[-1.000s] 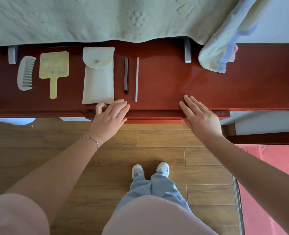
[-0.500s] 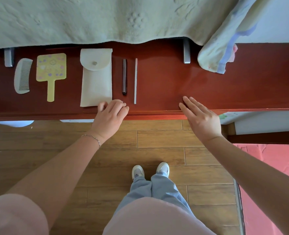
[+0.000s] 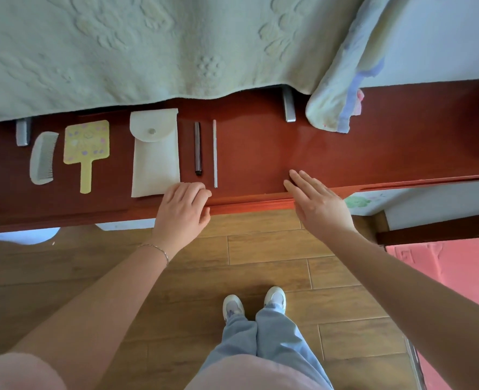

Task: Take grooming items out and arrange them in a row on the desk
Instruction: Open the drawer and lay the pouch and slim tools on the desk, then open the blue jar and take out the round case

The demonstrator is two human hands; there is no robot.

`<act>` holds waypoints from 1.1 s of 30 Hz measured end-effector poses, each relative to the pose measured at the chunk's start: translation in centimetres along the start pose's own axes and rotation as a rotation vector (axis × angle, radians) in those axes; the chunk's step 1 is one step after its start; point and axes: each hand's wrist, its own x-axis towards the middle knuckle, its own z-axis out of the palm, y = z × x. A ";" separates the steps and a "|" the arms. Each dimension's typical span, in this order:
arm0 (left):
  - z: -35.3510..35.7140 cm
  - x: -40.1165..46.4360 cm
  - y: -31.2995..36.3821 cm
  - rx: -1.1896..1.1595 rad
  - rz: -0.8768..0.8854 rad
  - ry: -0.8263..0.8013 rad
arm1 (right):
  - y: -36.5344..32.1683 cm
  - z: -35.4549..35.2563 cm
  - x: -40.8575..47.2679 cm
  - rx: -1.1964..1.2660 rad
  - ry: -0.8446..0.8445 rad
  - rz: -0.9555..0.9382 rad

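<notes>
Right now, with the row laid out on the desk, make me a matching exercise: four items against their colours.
Things:
1. comb
2. hand mirror
3. pouch
4. pen left of the pale stick

Colours:
A. yellow with small pastel patterns
B. dark
C. pale grey
D. cream white, with a snap flap

Pairs: 1-C, 2-A, 3-D, 4-B

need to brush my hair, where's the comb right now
In the head view the comb lies at the far left end of the row on the red desk, just left of the yellow hand mirror.
</notes>
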 end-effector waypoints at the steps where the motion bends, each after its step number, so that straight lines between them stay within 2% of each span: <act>1: -0.5 0.2 0.5 -0.013 -0.004 -0.012 | -0.3 -0.4 -0.3 0.021 -0.037 0.026; 7: -3.4 3.4 5.6 -0.121 0.111 -0.048 | 0.6 -5.1 -4.6 -0.011 -0.108 0.198; 13: -5.1 9.2 13.4 -0.245 0.302 -0.046 | 6.2 -10.5 -11.3 -0.109 -0.132 0.465; 20: -6.7 14.9 23.0 -0.263 0.459 -0.008 | 11.7 -15.0 -19.1 -0.119 -0.090 0.703; 33: -7.3 20.4 34.1 -0.209 0.549 -0.038 | 17.7 -18.4 -24.7 -0.082 0.024 0.774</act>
